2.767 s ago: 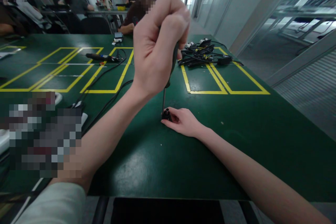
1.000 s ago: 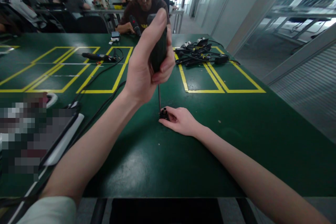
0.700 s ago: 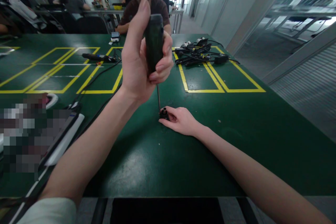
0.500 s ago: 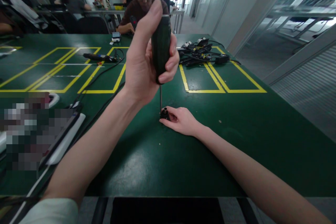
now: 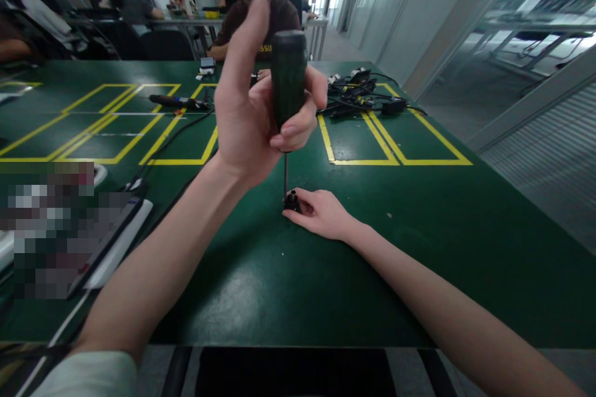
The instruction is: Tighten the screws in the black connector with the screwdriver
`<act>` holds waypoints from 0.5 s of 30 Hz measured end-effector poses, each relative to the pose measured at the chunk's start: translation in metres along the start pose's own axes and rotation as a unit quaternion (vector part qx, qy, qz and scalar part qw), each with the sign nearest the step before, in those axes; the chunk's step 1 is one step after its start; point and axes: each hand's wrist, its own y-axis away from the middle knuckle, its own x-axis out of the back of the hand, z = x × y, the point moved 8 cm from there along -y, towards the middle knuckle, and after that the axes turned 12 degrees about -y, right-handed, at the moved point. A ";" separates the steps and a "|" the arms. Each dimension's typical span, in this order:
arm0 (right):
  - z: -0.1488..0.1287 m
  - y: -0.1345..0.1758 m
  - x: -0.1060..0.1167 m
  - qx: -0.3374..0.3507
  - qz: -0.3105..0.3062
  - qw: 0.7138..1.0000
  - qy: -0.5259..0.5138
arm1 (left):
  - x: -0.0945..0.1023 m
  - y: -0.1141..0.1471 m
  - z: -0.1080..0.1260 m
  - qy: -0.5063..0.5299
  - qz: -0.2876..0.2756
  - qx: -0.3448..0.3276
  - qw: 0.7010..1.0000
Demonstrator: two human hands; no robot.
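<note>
Nearest, at the centre of the frame, the left hand (image 5: 249, 108) holds a dark screwdriver (image 5: 288, 74) with curled fingers (image 5: 300, 127); its thumb (image 5: 248, 37), which was beside the handle's top a moment ago, now stands away to the left, so the grip is probably looser between turns. Below, the right hand (image 5: 326, 216) pinches a small black part (image 5: 292, 203) at the tabletop (image 5: 372, 298), by the screwdriver's lower end. Farther, black cables (image 5: 358, 94) lie upper right.
</note>
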 end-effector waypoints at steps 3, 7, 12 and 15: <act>0.000 0.000 0.000 -0.002 -0.001 1.000 -0.002 | 0.007 0.003 0.000 0.045 0.025 0.005 0.999; -0.001 0.001 0.001 0.000 -0.001 1.000 -0.009 | 0.014 0.005 -0.004 0.053 0.061 0.020 0.996; 0.000 0.001 0.001 -0.008 -0.003 1.000 -0.015 | 0.019 0.008 -0.003 0.029 0.113 0.009 0.993; 0.000 0.001 0.001 -0.008 -0.002 1.000 -0.015 | 0.018 0.011 -0.003 0.023 0.111 0.020 0.993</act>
